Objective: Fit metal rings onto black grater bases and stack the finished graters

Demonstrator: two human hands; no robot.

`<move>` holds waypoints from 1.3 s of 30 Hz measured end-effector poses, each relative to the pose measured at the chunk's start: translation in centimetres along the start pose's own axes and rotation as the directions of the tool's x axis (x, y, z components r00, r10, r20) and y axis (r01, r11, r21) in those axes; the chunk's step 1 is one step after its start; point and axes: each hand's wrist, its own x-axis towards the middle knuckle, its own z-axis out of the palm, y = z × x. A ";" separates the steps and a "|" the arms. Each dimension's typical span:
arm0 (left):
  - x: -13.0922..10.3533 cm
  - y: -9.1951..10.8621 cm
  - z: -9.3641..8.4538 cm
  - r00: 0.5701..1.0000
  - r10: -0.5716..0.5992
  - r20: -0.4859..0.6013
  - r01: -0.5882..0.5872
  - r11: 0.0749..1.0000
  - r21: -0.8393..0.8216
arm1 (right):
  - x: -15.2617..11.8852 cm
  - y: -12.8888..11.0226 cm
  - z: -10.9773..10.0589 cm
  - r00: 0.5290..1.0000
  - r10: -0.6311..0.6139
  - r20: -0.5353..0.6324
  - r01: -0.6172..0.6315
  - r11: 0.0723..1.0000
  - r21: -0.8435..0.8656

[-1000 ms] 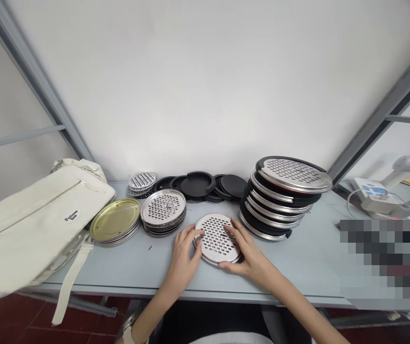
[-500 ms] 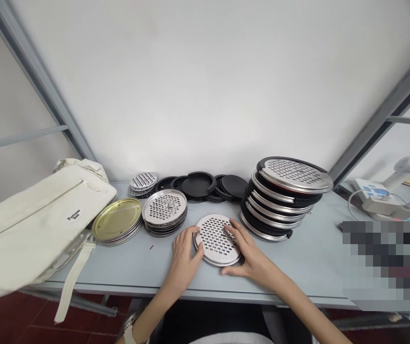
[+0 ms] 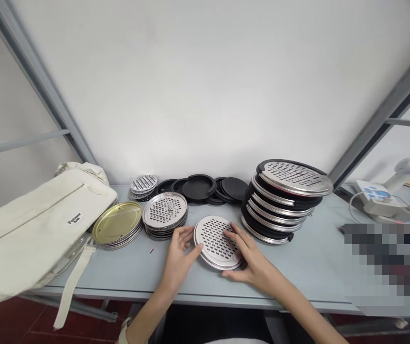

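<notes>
A round silver disc with slotted holes point(image 3: 216, 243) lies near the table's front, its left side slightly raised. My left hand point(image 3: 179, 253) is at its left edge, thumb on the rim and fingers apart. From the right, my right hand point(image 3: 246, 253) grips the disc, with fingers over its top and the thumb at the lower rim. Just left stands a stack of silver perforated discs point(image 3: 165, 210). Beyond it is a stack of gold-coloured discs point(image 3: 118, 223).
Black round pieces point(image 3: 199, 187) lie along the wall beside small grater discs point(image 3: 143, 184). A tall stack of black-rimmed discs point(image 3: 279, 210) stands right. A cream bag point(image 3: 43, 224) covers the left end. A white device point(image 3: 380, 197) sits far right.
My left hand has shifted slightly left, its fingers coming off the top of the disc. The disc's left side looks a little higher. My right hand has barely moved.
</notes>
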 end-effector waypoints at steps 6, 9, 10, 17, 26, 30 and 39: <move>-0.4 0.3 0.3 0.988 -0.117 0.103 0.135 0.972 -0.190 | -0.1 -0.6 -0.3 0.999 -0.028 0.037 0.025 0.997 0.071; -0.5 0.4 0.2 0.989 -0.104 0.106 0.119 0.981 -0.151 | -0.2 -0.4 -0.1 0.997 -0.058 0.042 0.055 0.996 0.075; -0.5 0.4 0.1 0.989 -0.107 0.101 0.121 0.982 -0.145 | -0.2 -0.4 -0.1 0.997 -0.065 0.040 0.062 0.995 0.081; -0.4 -0.1 0.0 0.996 -0.081 0.048 0.084 0.995 -0.059 | 2.7 -2.0 -0.7 0.971 -0.028 -0.236 0.046 0.997 0.070; -0.1 -0.7 -0.2 1.000 0.008 0.020 -0.008 1.000 -0.007 | 17.9 -3.1 -4.5 0.846 0.442 -0.299 -0.514 0.826 -0.231; -0.1 -0.6 -0.2 1.000 -0.005 0.031 0.006 0.999 -0.035 | 21.9 -2.4 -5.7 0.823 0.531 -0.203 -0.568 0.789 -0.236; -1.1 1.4 0.4 0.999 0.011 0.049 -0.002 0.983 -0.185 | 17.9 -5.7 -8.8 0.855 0.367 -0.367 -0.484 0.818 -0.310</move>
